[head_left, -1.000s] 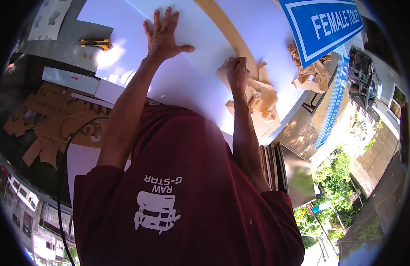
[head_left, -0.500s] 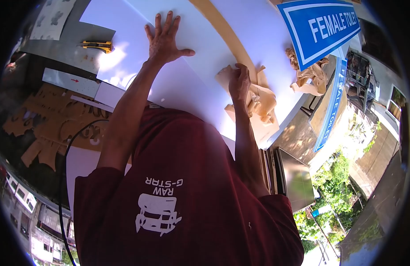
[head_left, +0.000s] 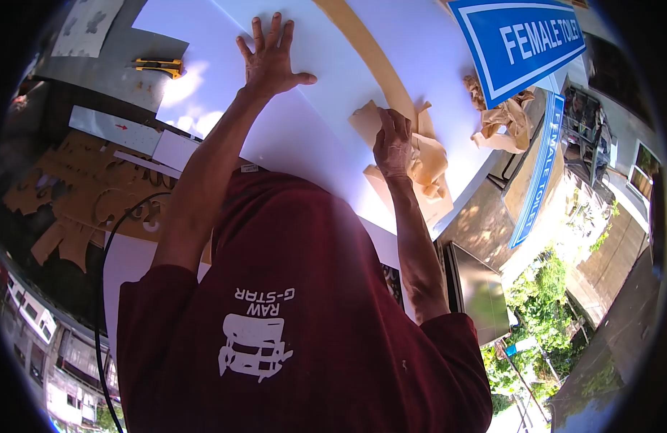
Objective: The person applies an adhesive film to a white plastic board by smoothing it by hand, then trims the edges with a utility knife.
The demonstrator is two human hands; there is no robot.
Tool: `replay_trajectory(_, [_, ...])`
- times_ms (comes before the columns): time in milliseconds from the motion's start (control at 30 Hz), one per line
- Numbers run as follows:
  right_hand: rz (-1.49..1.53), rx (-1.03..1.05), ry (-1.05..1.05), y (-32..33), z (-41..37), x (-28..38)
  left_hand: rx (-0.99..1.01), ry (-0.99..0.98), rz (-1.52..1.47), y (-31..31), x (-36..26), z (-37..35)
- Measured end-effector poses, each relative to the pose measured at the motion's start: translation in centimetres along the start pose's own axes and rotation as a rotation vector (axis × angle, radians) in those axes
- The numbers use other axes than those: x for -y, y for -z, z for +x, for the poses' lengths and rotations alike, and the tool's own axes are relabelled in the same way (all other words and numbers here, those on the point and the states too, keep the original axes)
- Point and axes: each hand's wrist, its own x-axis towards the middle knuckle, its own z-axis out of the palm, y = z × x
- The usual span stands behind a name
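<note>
Two hands met a white sheet (head_left: pixel 326 61) on the table: the left hand (head_left: pixel 271 59) lay open and flat on it, fingers spread, while the right hand (head_left: pixel 393 143) was closed on crumpled brown backing paper (head_left: pixel 431 160) near the sheet's right edge, below a blue sign (head_left: pixel 521 40).

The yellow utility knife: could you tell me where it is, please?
Head view, upper left: the knife lies on the grey surface beside the white sheet, left of the spread left hand.
</note>
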Motion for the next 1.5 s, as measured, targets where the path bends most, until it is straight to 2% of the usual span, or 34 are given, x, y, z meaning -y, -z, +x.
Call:
replay_trajectory(67, [-0.073, 0.023, -0.035, 0.0, 1.1, 0.8, 0.072, 0.073, 0.125, 0.9, -2.4, -0.1])
replay_trajectory(100, [-0.11, 0.036, -0.054, 0.0, 1.4, 1.1, 0.088, -0.018, 0.111, 0.9, -3.2, -0.5])
replay_trajectory(167, [-0.173, 0.114, -0.012, -0.4, 1.2, 0.6, 0.204, -0.072, 0.014, 0.7, -5.2, -1.3])
replay_trajectory(300, [-0.212, 0.147, -0.02, -0.4, 1.2, 1.5, 0.296, -0.027, 0.087, 0.9, -7.0, -1.5])
replay_trajectory(400, [-0.204, 0.168, -0.038, -0.3, 1.7, 1.5, 0.211, -0.078, 0.051, 0.2, -6.4, -1.7])
replay_trajectory(533, [-0.162, 0.214, -0.034, 0.2, 1.4, 1.0, 0.207, -0.067, 0.058, -0.4, -6.5, -1.8])
replay_trajectory(733, [-0.086, 0.2, 0.087, 1.1, 0.4, -0.2, 0.223, -0.033, 0.056, -0.1, -6.7, -1.7])
replay_trajectory(833, [0.054, 0.187, 0.026, 0.9, 1.3, -0.5, 0.271, 0.004, 0.067, 0.3, -7.0, -1.7])
replay_trajectory(933, [-0.063, 0.237, -0.008, 1.0, 2.3, 0.2, 0.268, 0.012, 0.075, 0.3, -7.2, -1.9])
replay_trajectory(1200, [-0.079, 0.151, 0.176, 2.2, 1.7, -1.2, 0.273, 0.032, 0.06, 0.5, -7.3, -1.8])
replay_trajectory(1267, [-0.086, 0.06, 0.185, 2.2, 2.2, -1.0, 0.268, 0.027, 0.054, 0.4, -7.2, -1.9])
replay_trajectory(1367, [-0.003, 0.03, 0.178, 0.7, 3.0, -2.2, 0.209, -0.013, 0.042, -0.5, -6.8, -1.9])
replay_trajectory(1500, [0.053, -0.008, 0.324, -0.2, 4.2, -2.6, 0.183, -0.027, 0.039, -0.8, -6.6, -2.1])
